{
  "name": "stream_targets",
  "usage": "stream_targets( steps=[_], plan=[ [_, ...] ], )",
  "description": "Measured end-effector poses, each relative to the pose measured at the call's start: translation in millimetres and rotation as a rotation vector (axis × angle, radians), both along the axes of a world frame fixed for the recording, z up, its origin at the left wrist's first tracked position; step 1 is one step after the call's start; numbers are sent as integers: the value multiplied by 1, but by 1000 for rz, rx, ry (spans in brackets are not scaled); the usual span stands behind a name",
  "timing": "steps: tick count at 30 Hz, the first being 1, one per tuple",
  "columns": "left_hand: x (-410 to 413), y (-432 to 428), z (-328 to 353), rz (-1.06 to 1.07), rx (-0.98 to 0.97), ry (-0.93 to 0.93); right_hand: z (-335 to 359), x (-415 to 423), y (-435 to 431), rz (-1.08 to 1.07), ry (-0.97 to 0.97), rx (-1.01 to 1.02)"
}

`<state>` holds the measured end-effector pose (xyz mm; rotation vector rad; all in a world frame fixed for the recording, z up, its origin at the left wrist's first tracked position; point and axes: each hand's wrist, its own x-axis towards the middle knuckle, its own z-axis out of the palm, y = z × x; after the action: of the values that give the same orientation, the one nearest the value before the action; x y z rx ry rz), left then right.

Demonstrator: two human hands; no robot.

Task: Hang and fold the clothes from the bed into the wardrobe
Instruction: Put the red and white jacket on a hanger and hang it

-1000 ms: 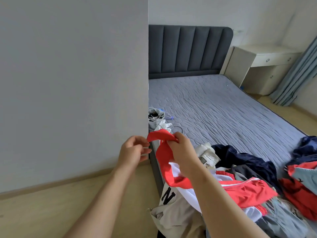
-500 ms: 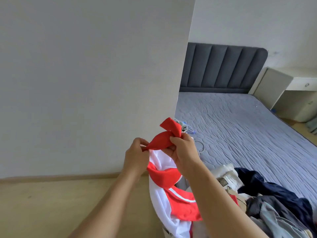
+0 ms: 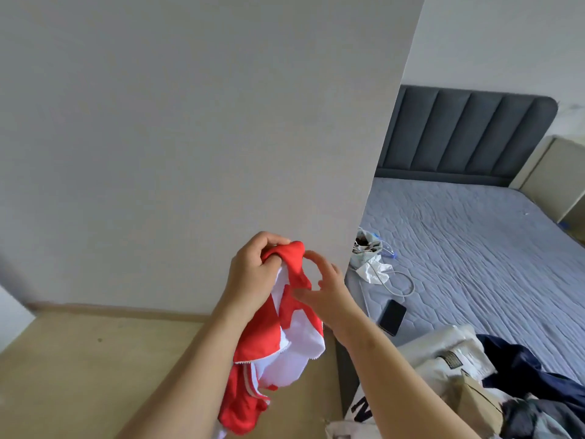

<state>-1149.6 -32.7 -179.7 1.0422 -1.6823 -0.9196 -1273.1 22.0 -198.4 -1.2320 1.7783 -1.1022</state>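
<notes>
A red and white garment (image 3: 285, 337) hangs in the air in front of a grey wall, off the bed's left edge. My left hand (image 3: 253, 277) grips its bunched red top edge. My right hand (image 3: 326, 286) is beside the cloth with fingers spread, its fingertips touching the fabric without gripping it. The garment's lower part droops toward the floor. More clothes, pale and dark blue (image 3: 474, 381), lie piled on the near end of the bed (image 3: 474, 248).
A grey wall panel (image 3: 190, 137) stands close ahead and to the left. On the bed lie a black phone (image 3: 392, 316), a white cable and a small crumpled bundle (image 3: 368, 258). Dark padded headboard (image 3: 468, 134) at back; wooden floor (image 3: 95, 359) below left.
The view swung left and the garment was lifted clear of the bed. My left hand took hold of the red top edge; my right hand let go and opened.
</notes>
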Motion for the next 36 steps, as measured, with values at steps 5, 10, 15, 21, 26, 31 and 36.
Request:
stream_targets(
  steps=[5, 10, 15, 21, 26, 31, 36],
  plan=[
    [32, -2, 3, 101, 54, 94, -14, 36, -20, 151, 150, 167],
    [65, 10, 2, 289, 63, 68, -18, 56, -31, 103, -15, 47],
    [101, 36, -11, 507, 251, -207, -13, 67, -20, 91, -228, -31],
    [128, 79, -35, 826, 338, -514, -10, 101, 3, 250, -227, -92],
    [175, 154, -71, 1085, 502, -473, -24, 145, 41, 447, -238, -56],
    [217, 205, -79, 1317, 636, -104, -25, 189, 70, 619, -202, -63],
    [255, 226, -69, 1329, 596, 510, -24, 226, 76, 723, -85, -94]
  ],
)
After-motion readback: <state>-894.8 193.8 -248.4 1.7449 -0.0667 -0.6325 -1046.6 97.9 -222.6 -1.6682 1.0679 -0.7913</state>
